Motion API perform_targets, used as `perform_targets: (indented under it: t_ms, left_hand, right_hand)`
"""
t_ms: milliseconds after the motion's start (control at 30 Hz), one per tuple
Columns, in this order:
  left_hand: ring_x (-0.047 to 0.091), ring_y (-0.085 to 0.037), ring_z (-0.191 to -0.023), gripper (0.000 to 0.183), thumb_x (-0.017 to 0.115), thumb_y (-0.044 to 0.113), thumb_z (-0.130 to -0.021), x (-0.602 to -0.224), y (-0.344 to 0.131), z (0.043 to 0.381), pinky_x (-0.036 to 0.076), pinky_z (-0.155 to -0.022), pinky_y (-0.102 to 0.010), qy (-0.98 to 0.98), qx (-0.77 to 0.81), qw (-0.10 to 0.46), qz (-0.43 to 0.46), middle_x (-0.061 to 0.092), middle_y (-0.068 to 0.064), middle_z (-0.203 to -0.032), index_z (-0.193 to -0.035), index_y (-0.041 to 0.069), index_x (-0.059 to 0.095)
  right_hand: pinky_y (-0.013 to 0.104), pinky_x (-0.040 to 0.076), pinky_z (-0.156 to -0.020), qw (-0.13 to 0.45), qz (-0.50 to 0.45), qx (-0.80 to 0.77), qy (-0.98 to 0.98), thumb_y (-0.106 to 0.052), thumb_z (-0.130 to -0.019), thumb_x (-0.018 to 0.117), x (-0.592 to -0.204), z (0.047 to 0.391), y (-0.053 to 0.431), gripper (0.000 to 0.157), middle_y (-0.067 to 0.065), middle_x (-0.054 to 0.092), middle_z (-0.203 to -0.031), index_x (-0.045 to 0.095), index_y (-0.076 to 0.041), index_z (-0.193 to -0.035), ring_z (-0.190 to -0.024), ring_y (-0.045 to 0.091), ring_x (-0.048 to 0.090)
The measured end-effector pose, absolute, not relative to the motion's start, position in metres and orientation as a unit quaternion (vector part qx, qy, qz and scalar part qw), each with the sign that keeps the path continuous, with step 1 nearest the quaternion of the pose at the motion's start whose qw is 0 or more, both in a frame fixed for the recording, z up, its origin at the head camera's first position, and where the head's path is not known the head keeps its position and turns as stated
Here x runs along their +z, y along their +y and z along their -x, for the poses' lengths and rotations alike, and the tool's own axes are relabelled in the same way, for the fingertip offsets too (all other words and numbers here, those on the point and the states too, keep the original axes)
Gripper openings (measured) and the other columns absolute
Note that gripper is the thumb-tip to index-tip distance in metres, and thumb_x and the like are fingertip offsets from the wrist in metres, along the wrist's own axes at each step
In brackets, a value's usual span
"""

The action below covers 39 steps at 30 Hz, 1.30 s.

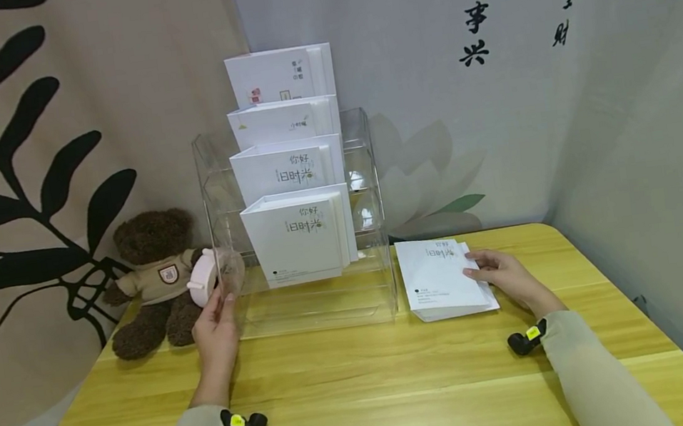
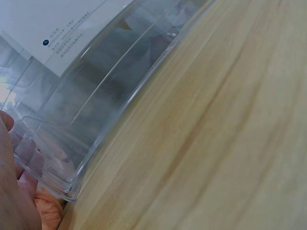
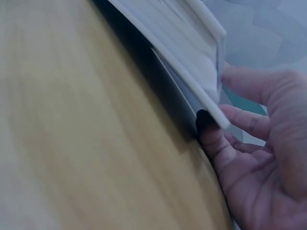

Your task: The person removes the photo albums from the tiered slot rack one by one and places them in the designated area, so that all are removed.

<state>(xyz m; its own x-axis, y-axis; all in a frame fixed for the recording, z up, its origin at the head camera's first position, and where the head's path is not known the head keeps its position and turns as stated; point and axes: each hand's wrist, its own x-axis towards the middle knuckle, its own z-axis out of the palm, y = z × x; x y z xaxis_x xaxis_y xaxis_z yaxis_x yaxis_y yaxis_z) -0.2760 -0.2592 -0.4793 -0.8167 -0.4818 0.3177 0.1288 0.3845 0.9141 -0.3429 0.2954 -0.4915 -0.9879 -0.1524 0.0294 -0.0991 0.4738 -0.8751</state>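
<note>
A clear stepped display rack point(image 1: 323, 316) stands on the table, with white books point(image 1: 297, 244) upright on its tiers. My left hand point(image 1: 217, 330) grips the lower left side of the rack; in the left wrist view the thumb lies on one side of the clear wall point(image 2: 98, 112) and fingers show through it. To the right of the rack, my right hand point(image 1: 508, 277) holds a white book point(image 1: 440, 275) by its right edge. In the right wrist view, thumb and fingers pinch this book point(image 3: 192, 62) at a corner, and its edge is tilted above the tabletop.
A brown teddy bear point(image 1: 160, 287) in a beige shirt sits left of the rack, beside a pink-and-white round object point(image 1: 202, 278). Behind the wooden table point(image 1: 366, 397) hang printed curtains point(image 1: 408, 31). An orange ball-like thing point(image 2: 48, 208) shows beside the rack's corner.
</note>
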Motion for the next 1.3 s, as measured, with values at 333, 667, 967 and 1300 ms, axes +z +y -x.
perform_targets:
  t_ms: [333,667,967,1300]
  left_hand:
    - [0.057,-0.025,-0.127,0.045,0.058,0.036,-0.104,-0.478,-0.260,0.275,0.049,-0.102,-0.038,-0.781,-0.545,0.286,-0.108,0.060,-0.006,-0.140,-0.144,0.015,0.058]
    - [0.059,-0.024,-0.124,0.044,0.058,0.034,-0.104,-0.479,-0.260,0.275,0.050,-0.095,-0.021,-0.782,-0.541,0.292,-0.104,0.061,-0.006,-0.139,-0.143,0.014,0.059]
    - [0.058,-0.023,-0.125,0.046,0.056,0.038,-0.104,-0.479,-0.260,0.276,0.050,-0.101,-0.037,-0.785,-0.543,0.278,-0.107,0.060,-0.006,-0.139,-0.145,0.017,0.058]
    - [0.058,-0.024,-0.125,0.046,0.056,0.038,-0.104,-0.477,-0.259,0.275,0.049,-0.102,-0.040,-0.785,-0.543,0.275,-0.111,0.061,-0.008,-0.139,-0.144,0.015,0.058]
  right_hand:
    - [0.050,0.045,-0.098,-0.016,0.080,-0.409,0.909,-0.053,-0.100,0.056,-0.490,0.337,0.279,0.060,0.020,0.058,-0.135,0.054,-0.010,-0.142,-0.116,0.033,0.056]
    - [0.044,0.049,-0.087,-0.097,0.099,-0.372,0.918,-0.043,-0.097,0.065,-0.494,0.336,0.279,0.047,0.014,0.059,-0.119,0.064,-0.006,-0.125,-0.100,0.028,0.059]
    - [0.059,0.037,-0.107,-0.098,0.098,-0.408,0.903,-0.055,-0.089,0.071,-0.491,0.334,0.279,0.059,0.011,0.058,-0.137,0.062,-0.014,-0.130,-0.128,0.036,0.048]
    - [0.064,0.025,-0.113,-0.111,0.133,-0.392,0.904,-0.054,-0.087,0.075,-0.489,0.333,0.277,0.060,0.010,0.055,-0.143,0.062,-0.016,-0.131,-0.140,0.038,0.037]
